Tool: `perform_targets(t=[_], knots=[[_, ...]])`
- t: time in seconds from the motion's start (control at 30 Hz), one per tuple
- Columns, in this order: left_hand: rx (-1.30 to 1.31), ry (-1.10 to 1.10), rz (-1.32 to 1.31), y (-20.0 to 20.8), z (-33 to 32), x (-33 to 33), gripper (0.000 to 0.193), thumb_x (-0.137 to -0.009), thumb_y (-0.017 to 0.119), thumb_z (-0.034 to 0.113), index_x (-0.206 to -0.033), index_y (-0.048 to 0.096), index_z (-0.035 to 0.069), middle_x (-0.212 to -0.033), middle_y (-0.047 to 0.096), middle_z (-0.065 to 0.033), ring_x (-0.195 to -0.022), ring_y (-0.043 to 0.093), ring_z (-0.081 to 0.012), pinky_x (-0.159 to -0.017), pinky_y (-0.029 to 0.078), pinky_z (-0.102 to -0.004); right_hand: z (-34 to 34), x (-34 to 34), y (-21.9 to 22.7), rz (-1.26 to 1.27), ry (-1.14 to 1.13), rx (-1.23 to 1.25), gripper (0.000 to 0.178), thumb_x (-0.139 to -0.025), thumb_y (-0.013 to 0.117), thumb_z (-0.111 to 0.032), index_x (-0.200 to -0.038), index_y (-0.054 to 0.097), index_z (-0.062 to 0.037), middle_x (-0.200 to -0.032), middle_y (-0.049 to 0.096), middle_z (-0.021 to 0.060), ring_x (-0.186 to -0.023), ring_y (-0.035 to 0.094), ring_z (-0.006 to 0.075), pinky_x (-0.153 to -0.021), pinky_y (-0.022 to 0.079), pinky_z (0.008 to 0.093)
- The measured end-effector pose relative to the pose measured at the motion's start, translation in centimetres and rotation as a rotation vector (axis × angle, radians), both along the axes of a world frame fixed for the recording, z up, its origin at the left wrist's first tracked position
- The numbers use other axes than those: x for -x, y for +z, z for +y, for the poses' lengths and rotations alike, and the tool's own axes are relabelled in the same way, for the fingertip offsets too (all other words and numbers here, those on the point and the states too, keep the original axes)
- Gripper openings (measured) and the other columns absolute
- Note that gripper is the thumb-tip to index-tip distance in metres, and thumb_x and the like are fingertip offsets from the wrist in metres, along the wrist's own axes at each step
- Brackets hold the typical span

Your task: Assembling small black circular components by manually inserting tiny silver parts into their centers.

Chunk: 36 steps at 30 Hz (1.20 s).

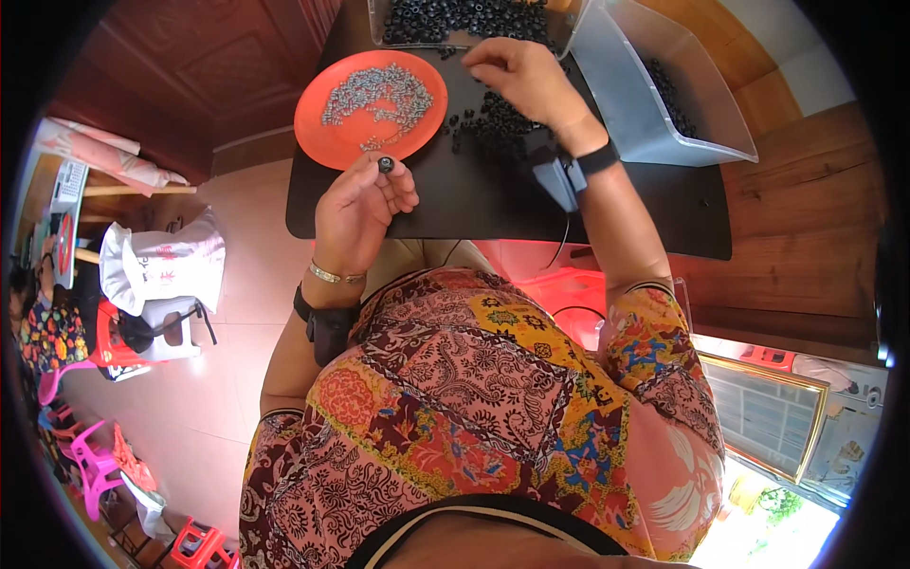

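Observation:
Between the thumb and fingertips of my left hand (355, 213) is a small round black part (386, 165) with a lighter centre, held just off the near rim of an orange plate (308, 119). Many small silvery metal pieces (379, 95) lie on that plate. My right hand (517, 81) reaches over the dark table, its fingers drawn together in a pinch; whatever they may hold is too small to make out. Under and beside it spreads a loose pile of small black parts (493, 133). A clear bin (455, 43) full of similar black parts stands just beyond.
A grey translucent bin (616, 104) with more black parts sits at the table's right. A wooden panel (796, 218) borders the right side. To the left are a white sack (166, 261), pink chairs (95, 465) and a person in a floral top (57, 332).

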<state>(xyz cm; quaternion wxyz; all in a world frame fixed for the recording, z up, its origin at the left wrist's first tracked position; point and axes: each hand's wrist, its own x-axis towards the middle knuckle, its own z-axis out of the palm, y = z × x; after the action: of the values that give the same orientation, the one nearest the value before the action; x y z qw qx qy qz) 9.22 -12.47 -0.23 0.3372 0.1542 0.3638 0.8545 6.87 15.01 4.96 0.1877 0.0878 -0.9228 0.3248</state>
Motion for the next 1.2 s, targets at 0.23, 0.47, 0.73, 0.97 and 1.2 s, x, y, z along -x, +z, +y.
perform_targets(t=[0.23, 0.47, 0.73, 0.97, 1.2], knots=[[-0.041, -0.022, -0.037, -0.4, 0.2, 0.3, 0.024, -0.094, 0.047, 0.022, -0.096, 0.057, 0.001, -0.088, 0.058, -0.0106, -0.080, 0.057, -0.0213, -0.075, 0.046, -0.0320, 1.3, 0.9, -1.2, -0.187, 0.050, -0.251, 0.018, -0.082, 0.065, -0.011, -0.098, 0.067, -0.0035, -0.086, 0.069, 0.0094, -0.079, 0.066, 0.0193, -0.072, 0.051, 0.0301], [-0.034, -0.033, -0.068, -1.0, 0.4, 0.3, 0.025, -0.095, 0.045, 0.025, -0.096, 0.056, 0.002, -0.087, 0.060, -0.0102, -0.078, 0.060, -0.0212, -0.074, 0.047, -0.0322, 0.0, 1.2, -1.6, -0.210, 0.136, -0.530, 0.021, -0.076, 0.066, -0.016, -0.093, 0.067, -0.0043, -0.083, 0.067, 0.0138, -0.081, 0.064, 0.0314, -0.073, 0.051, 0.0388], [-0.019, -0.034, -0.085, -1.0, 0.5, 0.5, 0.026, -0.095, 0.045, 0.026, -0.096, 0.056, 0.002, -0.089, 0.061, -0.0101, -0.079, 0.061, -0.0215, -0.074, 0.047, -0.0320, -0.9, 0.7, -1.2, -0.241, 0.075, -0.307, 0.018, -0.076, 0.065, -0.013, -0.089, 0.064, -0.0016, -0.076, 0.065, 0.0124, -0.074, 0.063, 0.0246, -0.070, 0.050, 0.0340], [-0.033, -0.047, -0.088, -0.5, 1.1, 0.3, 0.024, -0.095, 0.044, 0.024, -0.096, 0.056, 0.004, -0.090, 0.062, -0.0088, -0.079, 0.061, -0.0207, -0.074, 0.046, -0.0309, -4.1, -1.4, -0.1, -0.248, 0.256, 0.338, 0.011, -0.083, 0.064, -0.003, -0.093, 0.064, -0.0002, -0.084, 0.063, -0.0014, -0.077, 0.057, 0.0051, -0.073, 0.048, 0.0223], [-0.042, -0.011, -0.086, -0.3, 0.7, 0.2, 0.024, -0.095, 0.043, 0.025, -0.098, 0.057, 0.004, -0.090, 0.062, -0.0074, -0.079, 0.060, -0.0191, -0.073, 0.046, -0.0300, -8.5, -4.0, 1.3, -0.307, 0.398, 0.719, 0.008, -0.086, 0.063, 0.002, -0.094, 0.066, -0.0004, -0.087, 0.068, 0.0044, -0.078, 0.064, 0.0097, -0.073, 0.054, 0.0248]])
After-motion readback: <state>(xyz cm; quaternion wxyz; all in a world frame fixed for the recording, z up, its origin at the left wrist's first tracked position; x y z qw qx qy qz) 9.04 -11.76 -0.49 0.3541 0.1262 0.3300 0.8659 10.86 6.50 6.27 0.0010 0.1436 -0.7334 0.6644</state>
